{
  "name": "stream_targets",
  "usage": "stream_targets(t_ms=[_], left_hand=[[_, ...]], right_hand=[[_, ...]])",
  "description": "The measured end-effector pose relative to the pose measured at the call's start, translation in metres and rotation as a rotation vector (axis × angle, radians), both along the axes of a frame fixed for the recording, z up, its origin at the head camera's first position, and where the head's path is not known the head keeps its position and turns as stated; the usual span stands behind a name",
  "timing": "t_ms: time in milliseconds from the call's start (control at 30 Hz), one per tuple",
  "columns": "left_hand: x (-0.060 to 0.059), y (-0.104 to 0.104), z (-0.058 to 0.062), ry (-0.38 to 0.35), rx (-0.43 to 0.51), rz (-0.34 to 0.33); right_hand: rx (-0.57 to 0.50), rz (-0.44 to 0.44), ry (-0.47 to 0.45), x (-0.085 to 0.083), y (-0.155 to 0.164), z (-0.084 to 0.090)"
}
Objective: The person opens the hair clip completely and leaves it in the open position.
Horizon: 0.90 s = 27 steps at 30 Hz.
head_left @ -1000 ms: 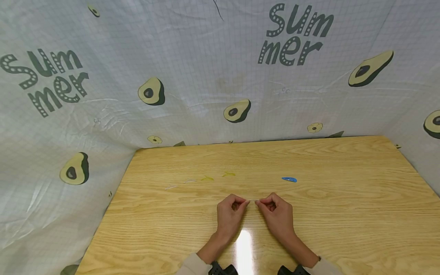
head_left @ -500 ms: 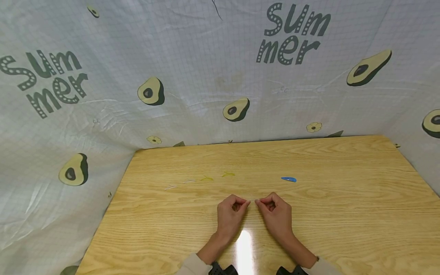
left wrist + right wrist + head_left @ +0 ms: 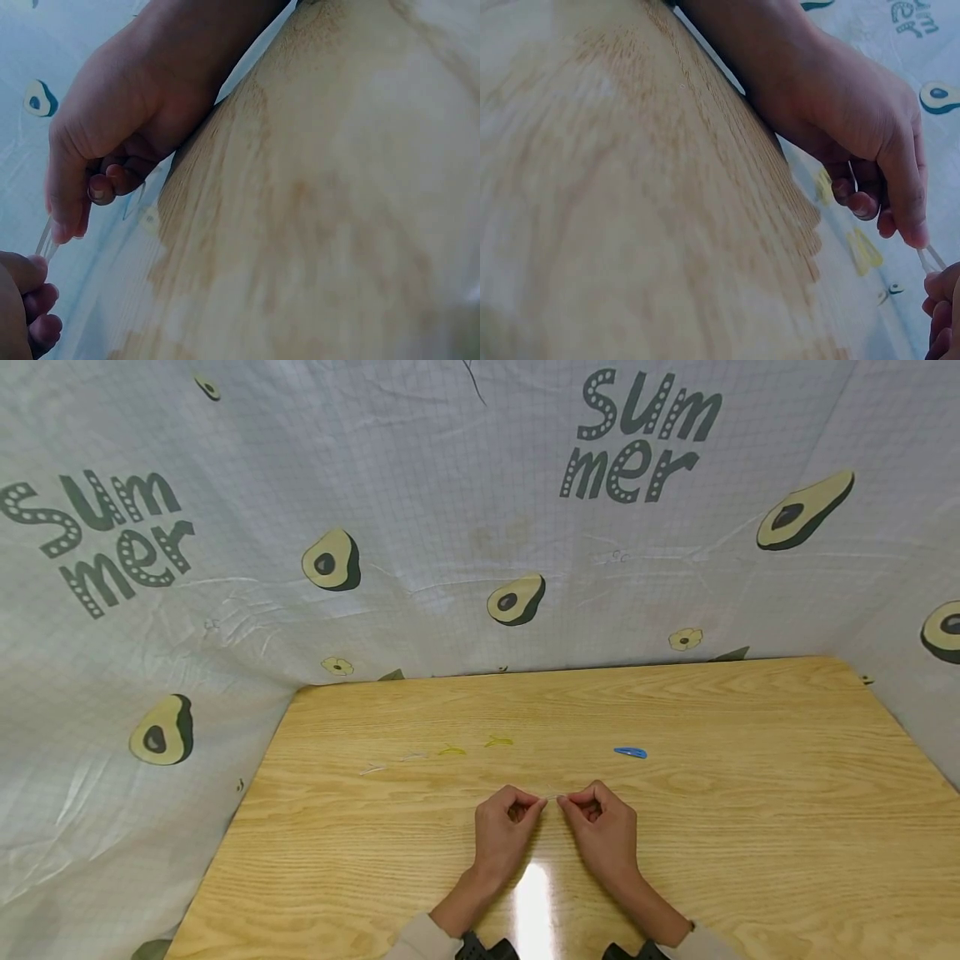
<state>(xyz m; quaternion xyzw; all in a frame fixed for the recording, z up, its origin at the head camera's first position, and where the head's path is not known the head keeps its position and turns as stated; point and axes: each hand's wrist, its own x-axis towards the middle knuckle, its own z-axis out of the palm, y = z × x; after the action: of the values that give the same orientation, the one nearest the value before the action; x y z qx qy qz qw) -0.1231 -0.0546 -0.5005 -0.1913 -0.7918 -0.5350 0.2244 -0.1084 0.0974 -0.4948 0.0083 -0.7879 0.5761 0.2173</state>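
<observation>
Between both hands, near the middle of the table, is a small whitish hair clip (image 3: 552,797), thin and narrow, with two slim strands showing in the wrist views. My left hand (image 3: 501,831) pinches one end between thumb and forefinger, and my right hand (image 3: 609,831) pinches the other end the same way. In the left wrist view the right hand (image 3: 124,112) is above and the clip (image 3: 46,238) spans a short gap to the left fingertips. The right wrist view has the left hand (image 3: 855,112) above the clip (image 3: 931,261). Fingertips cover both clip ends.
Beyond the left hand, two yellow hair clips (image 3: 452,750) and two whitish ones (image 3: 372,769) lie in a slanting row. A blue snap hair clip (image 3: 631,752) lies beyond the right hand. A printed curtain (image 3: 420,527) hangs behind the wooden table (image 3: 750,827).
</observation>
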Motion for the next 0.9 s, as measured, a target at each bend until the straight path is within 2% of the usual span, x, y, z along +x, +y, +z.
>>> stream_targets(t_ms=[267,433,667,900], left_hand=[[-0.002,0.0,-0.001,-0.052,0.004,0.0],[-0.006,-0.001,0.001,-0.092,0.048,0.012],[-0.014,-0.002,0.001,-0.081,0.067,0.012],[-0.024,0.0,0.002,-0.083,0.036,0.031]], right_hand=[[0.014,0.025,0.029,-0.002,0.001,-0.002],[0.024,0.047,0.07,-0.004,-0.001,-0.003],[0.115,0.056,0.187,-0.013,0.0,-0.005],[0.135,0.02,0.185,-0.022,0.004,-0.004]])
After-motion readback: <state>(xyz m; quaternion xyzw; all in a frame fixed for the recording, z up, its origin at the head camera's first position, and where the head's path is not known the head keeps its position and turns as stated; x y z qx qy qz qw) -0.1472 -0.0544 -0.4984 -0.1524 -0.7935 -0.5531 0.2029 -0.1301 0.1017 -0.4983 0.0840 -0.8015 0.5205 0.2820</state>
